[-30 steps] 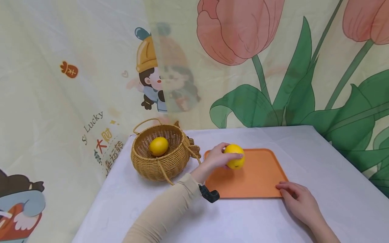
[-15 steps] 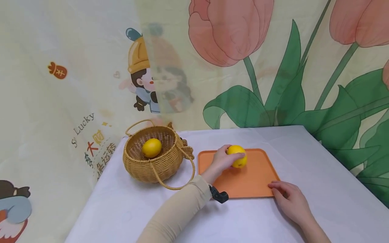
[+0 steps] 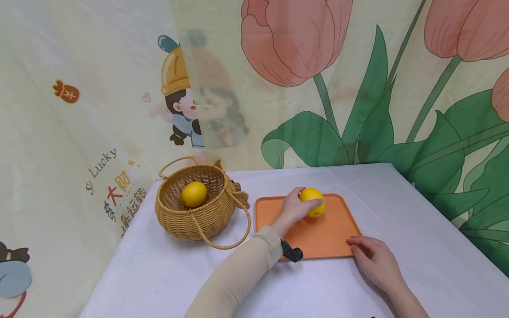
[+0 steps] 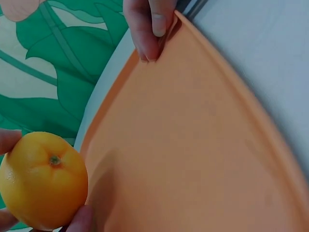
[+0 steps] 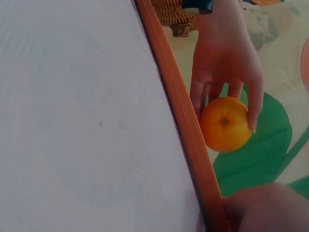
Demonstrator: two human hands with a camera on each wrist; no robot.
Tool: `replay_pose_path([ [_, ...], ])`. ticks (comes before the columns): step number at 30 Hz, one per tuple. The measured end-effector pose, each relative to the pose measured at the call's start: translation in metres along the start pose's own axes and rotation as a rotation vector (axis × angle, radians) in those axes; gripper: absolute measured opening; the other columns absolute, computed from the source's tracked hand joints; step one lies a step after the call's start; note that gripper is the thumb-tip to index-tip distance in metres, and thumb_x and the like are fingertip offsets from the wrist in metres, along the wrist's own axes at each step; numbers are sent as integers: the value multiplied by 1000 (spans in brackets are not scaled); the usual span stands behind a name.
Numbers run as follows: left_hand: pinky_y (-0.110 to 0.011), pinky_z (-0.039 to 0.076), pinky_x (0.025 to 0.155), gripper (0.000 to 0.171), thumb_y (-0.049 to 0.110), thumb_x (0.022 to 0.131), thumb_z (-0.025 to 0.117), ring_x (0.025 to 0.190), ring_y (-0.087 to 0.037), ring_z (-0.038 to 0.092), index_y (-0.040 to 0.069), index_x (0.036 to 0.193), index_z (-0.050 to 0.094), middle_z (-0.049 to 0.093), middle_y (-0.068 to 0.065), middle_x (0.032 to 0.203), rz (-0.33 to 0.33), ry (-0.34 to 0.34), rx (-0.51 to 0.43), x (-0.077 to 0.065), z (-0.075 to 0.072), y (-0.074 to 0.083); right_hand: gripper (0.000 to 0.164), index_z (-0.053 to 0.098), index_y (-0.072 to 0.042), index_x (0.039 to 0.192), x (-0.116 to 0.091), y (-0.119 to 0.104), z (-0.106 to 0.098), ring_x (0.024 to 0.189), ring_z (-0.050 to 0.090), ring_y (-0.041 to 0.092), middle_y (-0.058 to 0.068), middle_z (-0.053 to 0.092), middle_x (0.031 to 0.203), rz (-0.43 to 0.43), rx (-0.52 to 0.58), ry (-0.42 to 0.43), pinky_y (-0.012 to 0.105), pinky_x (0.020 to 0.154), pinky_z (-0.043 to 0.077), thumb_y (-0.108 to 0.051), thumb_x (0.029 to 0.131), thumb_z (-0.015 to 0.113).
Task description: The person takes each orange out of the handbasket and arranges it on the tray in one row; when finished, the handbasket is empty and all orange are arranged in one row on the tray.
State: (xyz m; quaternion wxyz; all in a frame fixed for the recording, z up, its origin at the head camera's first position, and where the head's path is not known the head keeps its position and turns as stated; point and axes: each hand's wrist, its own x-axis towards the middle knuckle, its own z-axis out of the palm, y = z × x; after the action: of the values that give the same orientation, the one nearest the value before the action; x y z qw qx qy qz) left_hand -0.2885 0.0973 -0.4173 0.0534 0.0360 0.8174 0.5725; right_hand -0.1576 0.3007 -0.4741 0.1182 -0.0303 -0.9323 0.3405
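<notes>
L hand (image 3: 291,209) has firm hold of the orange (image 4: 43,186), fingers & thumb curved round it, spread abt. as wide as the fruit; orange is over the far part of the rectangular tray (image 3: 330,238), R of the tray's middle, w/ a shadow beside it on the tray floor in the L-wrist view; can't tell if its underside touches down.

Orange is near-round, so no clear long axis; its stem end (image 4: 55,160) points back twd. the person & a bit low, showing approx. head-on to both wrist cams; tray lies flat, long axis L–R.

R hand (image 3: 377,261) is at the tray's near-R corner, fingers bent, tips touching the rim; can't tell if it pinches the rim or just rests on it.

Wicker basket (image 3: 171,223) stands L of the tray, just apart; one loop handle up at the back, the other drooping fwd. onto the white tablecloth (image 3: 155,278); inside, an oval yellow fruit (image 3: 194,194), long axis roughly L–R, slight tilt up to the R; beige sleeve (image 3: 238,276) on L arm, blk. device (image 3: 292,252) at that wrist; tulip-print curtain (image 3: 298,44) behind.
</notes>
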Motion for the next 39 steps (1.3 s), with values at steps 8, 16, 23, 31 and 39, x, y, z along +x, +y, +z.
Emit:
replay_pose_path([
  [8,-37,56,79,69,44,85,81,99,-19,58,12,141,58,63,-3,121,-3,22,51,10,5,-2,19,76,-8,113,3,-1,1,118,54,35,15,69,121,-35,-21,44,60,97,43,-8,98,65],
  [16,-36,55,74,69,46,85,81,98,-19,57,16,143,57,62,-2,121,-61,8,57,16,12,1,18,76,-10,112,5,2,0,117,53,34,14,69,120,-34,-16,30,59,96,44,-9,98,65],
  [23,-36,55,80,68,45,87,80,99,-20,57,14,142,56,62,-3,123,-58,18,48,23,19,4,18,76,-10,112,5,3,-2,117,53,33,13,69,120,-40,-12,22,58,95,45,-9,98,66],
  [31,-38,52,88,70,44,87,80,103,-23,56,11,143,55,61,-7,125,-30,29,45,30,21,8,17,76,-11,113,5,2,-4,121,53,34,13,69,121,-40,8,4,59,98,43,-11,99,66],
  [39,-38,52,90,70,42,89,78,102,-22,57,8,144,53,62,-7,123,-47,28,82,33,24,11,17,76,-11,113,5,3,-2,122,52,34,12,69,121,-31,5,10,59,98,44,-11,98,66],
])
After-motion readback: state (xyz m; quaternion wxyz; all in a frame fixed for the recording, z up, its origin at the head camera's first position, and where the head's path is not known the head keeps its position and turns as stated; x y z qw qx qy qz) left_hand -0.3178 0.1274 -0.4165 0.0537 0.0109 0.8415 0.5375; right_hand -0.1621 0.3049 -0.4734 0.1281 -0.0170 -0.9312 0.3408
